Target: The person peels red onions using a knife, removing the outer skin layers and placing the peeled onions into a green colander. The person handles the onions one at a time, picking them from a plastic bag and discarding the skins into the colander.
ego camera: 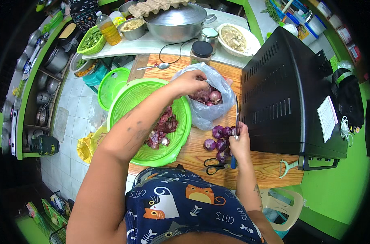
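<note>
My left hand (pixel 191 84) reaches over the green colander (pixel 180 128) into a clear plastic bag (pixel 203 117) of red onions (pixel 215 96). Its fingertips are partly hidden, so I cannot see whether they grip an onion. In my right hand (pixel 241 143) is a knife (pixel 237 109), its blade pointing away from me and the end of its blue handle showing below the fist. Several peeled purple onions (pixel 209 144) lie on the wooden tabletop just left of that hand. Onion skins and trimmings (pixel 166 124) sit inside the colander.
Black-handled scissors (pixel 214 166) lie near the table's front edge. A large black oven (pixel 273 100) stands on the right, with a white peeler (pixel 287 167) before it. Behind the bag are a black-lidded jar (pixel 201 50), a spoon (pixel 163 65) and a big lidded pot (pixel 176 26).
</note>
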Available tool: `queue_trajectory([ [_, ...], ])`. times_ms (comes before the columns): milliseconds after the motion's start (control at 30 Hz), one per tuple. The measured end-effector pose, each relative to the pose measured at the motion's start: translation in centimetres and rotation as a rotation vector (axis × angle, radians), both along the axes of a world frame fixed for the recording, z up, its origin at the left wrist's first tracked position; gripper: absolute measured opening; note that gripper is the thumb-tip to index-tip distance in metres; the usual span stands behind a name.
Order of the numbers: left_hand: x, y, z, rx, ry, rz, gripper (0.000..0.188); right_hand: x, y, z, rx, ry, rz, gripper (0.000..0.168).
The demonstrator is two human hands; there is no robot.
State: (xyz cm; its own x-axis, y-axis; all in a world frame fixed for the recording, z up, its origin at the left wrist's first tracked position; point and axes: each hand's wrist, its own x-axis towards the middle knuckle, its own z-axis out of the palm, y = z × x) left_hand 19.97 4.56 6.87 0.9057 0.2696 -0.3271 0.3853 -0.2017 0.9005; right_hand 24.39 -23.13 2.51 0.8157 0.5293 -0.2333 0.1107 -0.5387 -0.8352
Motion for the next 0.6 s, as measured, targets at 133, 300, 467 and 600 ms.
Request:
queue_trajectory([
  [133,-7.8,-1.7,1.4,-0.912,-0.292,0.321,0.032,-2.2,2.0,4.6,0.406,0.457,0.140,0.048],
  [300,-14.0,-2.5,-1.6,-1.285,-0.423,0.540,0.032,-7.9,6.3,6.4,0.217,0.490,0.463,0.042],
  [467,-17.0,-3.8,-2.6,-1.344,-0.577,0.757,0.027,-11.5,9.7,4.0,0.262,-0.347,0.725,0.045],
  [600,-18.4,-4.2,-3.9,-1.308,-0.810,0.802,0.020,-14.1,10.9,4.6,0.029,-0.490,0.800,0.047],
])
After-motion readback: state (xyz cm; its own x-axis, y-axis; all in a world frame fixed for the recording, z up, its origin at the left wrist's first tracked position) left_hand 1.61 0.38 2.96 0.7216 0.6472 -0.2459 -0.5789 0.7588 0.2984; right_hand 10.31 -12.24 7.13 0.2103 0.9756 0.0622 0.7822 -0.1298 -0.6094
